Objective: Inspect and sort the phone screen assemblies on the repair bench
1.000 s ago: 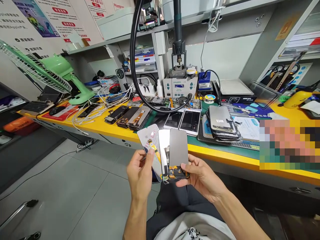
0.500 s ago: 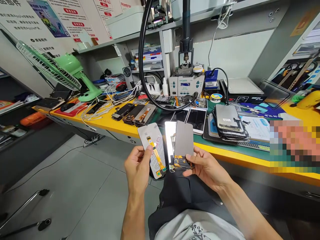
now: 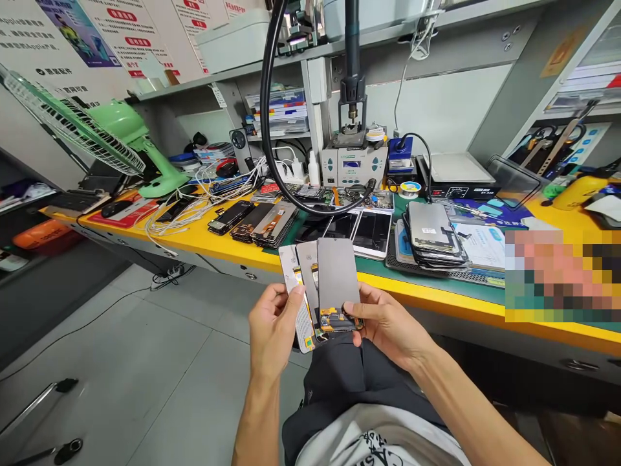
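Observation:
My left hand point(image 3: 277, 320) pinches a whitish phone screen point(image 3: 289, 260) between thumb and fingers; an orange flex cable runs partly hidden along its back. My right hand point(image 3: 385, 320) grips a dark grey phone screen point(image 3: 338, 272) by its lower right corner, with orange and black flex circuits at its bottom end. Between these two a light grey phone screen point(image 3: 307, 259) shows, overlapped by the dark one. The three are fanned together above my lap, just in front of the bench. Which hand bears the middle one I cannot tell.
Phone screens lie in stacks on the yellow bench point(image 3: 194, 239) and at the right point(image 3: 431, 234). Behind stand a soldering station point(image 3: 354, 167) and a looping black hose point(image 3: 266, 110). A green fan point(image 3: 116, 123) is at the left.
My hands have come closer together. The whitish screen in the left now touches or overlaps the screens at the right, where a gap was before. The bright glare on the middle screen is gone.

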Tool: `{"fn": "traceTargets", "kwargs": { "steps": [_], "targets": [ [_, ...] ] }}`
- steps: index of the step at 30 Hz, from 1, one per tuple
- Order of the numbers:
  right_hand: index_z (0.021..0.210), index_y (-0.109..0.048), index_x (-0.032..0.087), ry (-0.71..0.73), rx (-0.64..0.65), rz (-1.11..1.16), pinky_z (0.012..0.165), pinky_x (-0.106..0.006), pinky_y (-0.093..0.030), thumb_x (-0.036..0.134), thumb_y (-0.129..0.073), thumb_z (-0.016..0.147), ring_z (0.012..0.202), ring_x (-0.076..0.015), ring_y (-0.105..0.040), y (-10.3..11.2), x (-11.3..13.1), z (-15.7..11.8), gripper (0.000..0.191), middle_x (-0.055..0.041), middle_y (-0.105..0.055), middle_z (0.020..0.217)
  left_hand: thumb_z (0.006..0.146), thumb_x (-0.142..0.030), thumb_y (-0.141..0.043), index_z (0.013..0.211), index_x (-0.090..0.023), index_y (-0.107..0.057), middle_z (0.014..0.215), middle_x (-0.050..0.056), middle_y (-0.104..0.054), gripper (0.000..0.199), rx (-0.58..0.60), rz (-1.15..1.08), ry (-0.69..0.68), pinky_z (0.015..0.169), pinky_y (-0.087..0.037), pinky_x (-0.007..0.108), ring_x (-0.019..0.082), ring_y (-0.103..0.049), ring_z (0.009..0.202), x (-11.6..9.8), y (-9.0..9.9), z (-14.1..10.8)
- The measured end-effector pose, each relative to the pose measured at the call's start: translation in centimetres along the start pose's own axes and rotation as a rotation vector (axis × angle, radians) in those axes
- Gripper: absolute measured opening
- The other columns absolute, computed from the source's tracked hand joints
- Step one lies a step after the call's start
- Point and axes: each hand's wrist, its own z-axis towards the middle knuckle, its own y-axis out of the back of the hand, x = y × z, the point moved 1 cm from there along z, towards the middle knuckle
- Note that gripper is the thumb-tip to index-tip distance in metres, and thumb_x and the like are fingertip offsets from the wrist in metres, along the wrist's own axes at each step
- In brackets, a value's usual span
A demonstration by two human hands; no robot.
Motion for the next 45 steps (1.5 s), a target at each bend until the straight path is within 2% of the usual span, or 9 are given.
{"fn": "traceTargets", "kwargs": {
  "steps": [4,9,15,19,24,29,36,42,45],
  "targets": [
    [0.114,-0.068,0.017,-0.006,0.008,-0.020,0.046,-0.018,-0.052,0.019,-0.070,0.086,0.066,-0.0107,-0.056,0.0,-0.1,-0.2,0.029,-0.0034,-0.067,0.094,0.080,-0.042,-0.073,0.088,-0.017,-0.061,0.073,0.000,-0.067,0.029,0.036,0.012,0.011,0.053,-0.047,0.019,0.010,-0.057,0.059,-0.3,-0.5,-0.3],
    [0.119,-0.068,0.019,0.031,0.014,-0.195,0.052,-0.022,-0.050,0.025,-0.069,0.088,0.072,-0.0139,-0.057,0.6,-0.1,-0.6,0.031,-0.0054,-0.070,0.099,0.077,-0.047,-0.074,0.082,-0.018,-0.058,0.061,-0.005,-0.060,0.033,-0.051,0.046,0.030,0.038,-0.037,0.017,0.006,-0.042,0.040,-0.5,-1.0,-0.5],
    [0.124,-0.067,0.023,0.118,-0.074,-0.084,0.092,-0.032,-0.047,0.033,-0.064,0.094,0.100,-0.0192,-0.063,1.4,0.5,-0.9,0.032,-0.0059,-0.071,0.115,0.075,-0.044,-0.076,0.082,-0.018,-0.059,0.073,0.001,-0.068,0.032,-0.104,-0.019,0.059,0.052,-0.048,0.022,0.013,-0.059,0.057,0.0,-0.6,0.0],
    [0.124,-0.068,0.021,0.118,0.001,-0.052,0.102,-0.038,-0.042,0.035,-0.059,0.097,0.111,-0.0239,-0.061,0.7,0.9,-1.0,0.032,-0.0093,-0.070,0.121,0.077,-0.045,-0.074,0.081,-0.018,-0.059,0.068,-0.001,-0.065,0.031,-0.053,-0.009,0.046,0.051,-0.045,0.020,0.011,-0.055,0.054,0.2,-0.8,0.1],
    [0.123,-0.069,0.019,0.085,0.057,-0.154,0.100,-0.043,-0.044,0.038,-0.060,0.096,0.108,-0.0273,-0.063,-0.4,0.5,-1.1,0.034,-0.0116,-0.071,0.118,0.079,-0.048,-0.071,0.082,-0.018,-0.057,0.062,-0.004,-0.057,0.034,-0.036,0.017,0.043,0.042,-0.036,0.018,0.008,-0.045,0.045,0.2,-1.3,-0.8],
    [0.128,-0.066,0.022,0.145,-0.031,-0.189,0.103,-0.044,-0.045,0.041,-0.063,0.094,0.115,-0.0288,-0.061,-0.5,0.5,-1.4,0.039,-0.0101,-0.067,0.127,0.081,-0.047,-0.071,0.080,-0.019,-0.054,0.062,-0.005,-0.053,0.033,-0.034,0.002,-0.019,0.048,-0.038,0.018,0.007,-0.045,0.050,0.1,-1.7,-1.4],
    [0.131,-0.061,0.028,0.200,-0.185,-0.091,0.104,-0.038,-0.044,0.039,-0.073,0.086,0.122,-0.0273,-0.057,-0.5,-0.5,-0.9,0.048,-0.0058,-0.064,0.133,0.082,-0.049,-0.069,0.083,-0.019,-0.057,0.069,-0.002,-0.062,0.033,-0.004,-0.030,0.038,0.050,-0.043,0.021,0.009,-0.049,0.050,0.6,-2.3,-1.3],
    [0.126,-0.066,0.019,0.012,-0.106,-0.032,0.087,-0.039,-0.053,0.043,-0.070,0.088,0.107,-0.0306,-0.064,-1.5,-0.4,-0.7,0.045,-0.0129,-0.068,0.123,0.084,-0.054,-0.065,0.083,-0.018,-0.058,0.070,0.001,-0.063,0.036,-0.014,-0.043,0.040,0.056,-0.045,0.022,0.014,-0.055,0.061,0.7,-3.0,-1.5],
    [0.120,-0.068,0.018,-0.002,-0.086,-0.065,0.082,-0.037,-0.053,0.045,-0.069,0.087,0.102,-0.0301,-0.065,-2.0,-0.4,-0.6,0.042,-0.0131,-0.069,0.118,0.087,-0.056,-0.059,0.081,-0.019,-0.059,0.068,0.001,-0.061,0.037,-0.025,0.005,0.008,0.058,-0.046,0.023,0.015,-0.054,0.063,0.8,-3.2,-1.4]
  ]
}}
